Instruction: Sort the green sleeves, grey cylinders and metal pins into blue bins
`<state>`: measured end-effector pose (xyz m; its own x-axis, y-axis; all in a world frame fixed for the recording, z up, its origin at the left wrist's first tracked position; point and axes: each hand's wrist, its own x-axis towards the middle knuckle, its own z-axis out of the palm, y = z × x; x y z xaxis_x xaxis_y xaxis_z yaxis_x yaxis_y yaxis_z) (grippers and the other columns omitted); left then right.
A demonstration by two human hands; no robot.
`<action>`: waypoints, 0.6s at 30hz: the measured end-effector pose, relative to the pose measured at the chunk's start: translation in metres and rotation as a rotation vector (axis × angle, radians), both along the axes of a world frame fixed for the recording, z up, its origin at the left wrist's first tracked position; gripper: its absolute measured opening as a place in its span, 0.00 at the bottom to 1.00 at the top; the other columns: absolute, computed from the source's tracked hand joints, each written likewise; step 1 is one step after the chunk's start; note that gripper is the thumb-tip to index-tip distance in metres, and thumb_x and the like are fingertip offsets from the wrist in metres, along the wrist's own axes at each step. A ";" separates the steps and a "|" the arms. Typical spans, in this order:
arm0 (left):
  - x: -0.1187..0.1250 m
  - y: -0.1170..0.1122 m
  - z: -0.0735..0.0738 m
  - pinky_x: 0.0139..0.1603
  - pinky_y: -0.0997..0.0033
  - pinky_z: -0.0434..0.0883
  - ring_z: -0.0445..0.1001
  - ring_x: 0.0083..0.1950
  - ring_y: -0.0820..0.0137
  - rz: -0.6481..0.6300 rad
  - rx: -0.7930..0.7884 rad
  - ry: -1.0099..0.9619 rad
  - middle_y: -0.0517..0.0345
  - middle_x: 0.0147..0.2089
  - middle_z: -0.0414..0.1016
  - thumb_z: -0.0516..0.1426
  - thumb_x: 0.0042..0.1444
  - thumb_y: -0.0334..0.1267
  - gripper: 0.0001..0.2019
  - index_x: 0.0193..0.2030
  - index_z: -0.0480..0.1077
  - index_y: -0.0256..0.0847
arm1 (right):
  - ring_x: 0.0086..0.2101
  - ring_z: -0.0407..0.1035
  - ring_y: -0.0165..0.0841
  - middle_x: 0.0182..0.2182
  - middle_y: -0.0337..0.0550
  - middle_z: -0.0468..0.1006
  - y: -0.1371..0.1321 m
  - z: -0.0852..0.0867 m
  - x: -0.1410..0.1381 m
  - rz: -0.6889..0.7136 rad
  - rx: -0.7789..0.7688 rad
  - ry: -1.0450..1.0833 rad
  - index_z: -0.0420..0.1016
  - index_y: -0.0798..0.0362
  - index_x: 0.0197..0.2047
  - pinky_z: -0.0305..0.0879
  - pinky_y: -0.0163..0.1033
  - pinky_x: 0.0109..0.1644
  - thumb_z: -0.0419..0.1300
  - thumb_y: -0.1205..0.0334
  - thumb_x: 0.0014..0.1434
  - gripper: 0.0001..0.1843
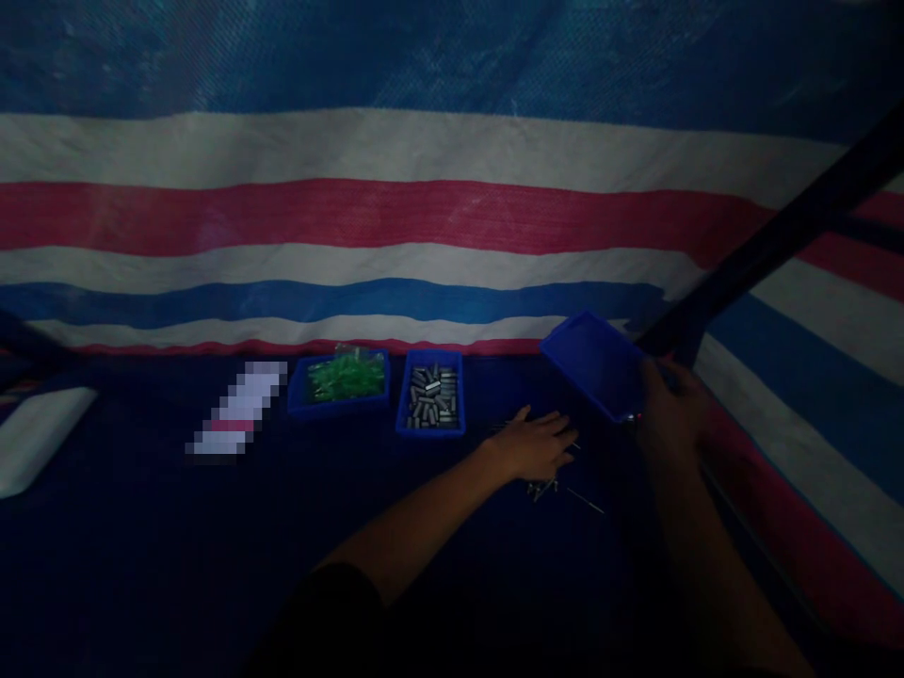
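Note:
My right hand grips the near edge of a blue plastic tray and holds it tilted up off the dark blue table. My left hand lies flat on the table just left of that tray, fingers spread over a small heap of thin metal pins. A few pins stick out from under its fingers towards the right.
Two more blue trays stand to the left: one with small grey metal cylinders, one with green parts. A white object lies at the far left. A striped tarpaulin hangs behind; a dark bar slants at the right.

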<state>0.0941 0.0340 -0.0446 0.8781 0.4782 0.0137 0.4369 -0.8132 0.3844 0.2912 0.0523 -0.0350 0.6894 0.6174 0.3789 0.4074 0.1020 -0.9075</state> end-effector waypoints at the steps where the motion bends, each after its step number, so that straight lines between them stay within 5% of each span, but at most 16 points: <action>1: -0.002 -0.002 0.003 0.61 0.43 0.51 0.51 0.66 0.59 0.001 -0.005 -0.005 0.47 0.65 0.53 0.45 0.61 0.40 0.22 0.61 0.55 0.37 | 0.32 0.69 0.36 0.33 0.46 0.74 0.010 0.000 -0.002 0.027 -0.018 0.000 0.73 0.56 0.40 0.68 0.45 0.35 0.60 0.50 0.48 0.20; 6: -0.030 -0.023 0.027 0.61 0.44 0.51 0.48 0.67 0.60 0.078 0.034 -0.159 0.47 0.64 0.54 0.48 0.60 0.41 0.22 0.60 0.57 0.40 | 0.28 0.68 0.32 0.29 0.41 0.75 0.057 -0.001 -0.014 0.376 -0.149 0.008 0.74 0.55 0.36 0.66 0.39 0.32 0.60 0.51 0.46 0.17; 10: -0.073 -0.046 0.039 0.63 0.50 0.53 0.50 0.66 0.63 0.328 0.137 -0.399 0.52 0.59 0.63 0.51 0.58 0.38 0.17 0.55 0.61 0.45 | 0.27 0.68 0.32 0.29 0.41 0.76 0.075 -0.004 -0.013 0.575 -0.254 -0.023 0.75 0.54 0.34 0.66 0.38 0.31 0.62 0.54 0.44 0.15; 15: -0.117 -0.056 0.024 0.61 0.50 0.55 0.53 0.63 0.58 0.871 0.308 -0.551 0.50 0.56 0.62 0.54 0.55 0.38 0.15 0.50 0.63 0.44 | 0.27 0.69 0.33 0.28 0.42 0.77 0.083 -0.005 -0.013 0.674 -0.333 -0.094 0.75 0.55 0.34 0.66 0.40 0.33 0.61 0.55 0.46 0.14; 18: -0.129 -0.051 0.008 0.60 0.51 0.55 0.55 0.61 0.57 1.108 0.214 -0.650 0.45 0.57 0.58 0.56 0.53 0.42 0.21 0.52 0.60 0.40 | 0.30 0.70 0.35 0.30 0.44 0.77 0.086 -0.007 -0.017 0.638 -0.327 -0.153 0.75 0.56 0.34 0.66 0.43 0.38 0.60 0.57 0.46 0.13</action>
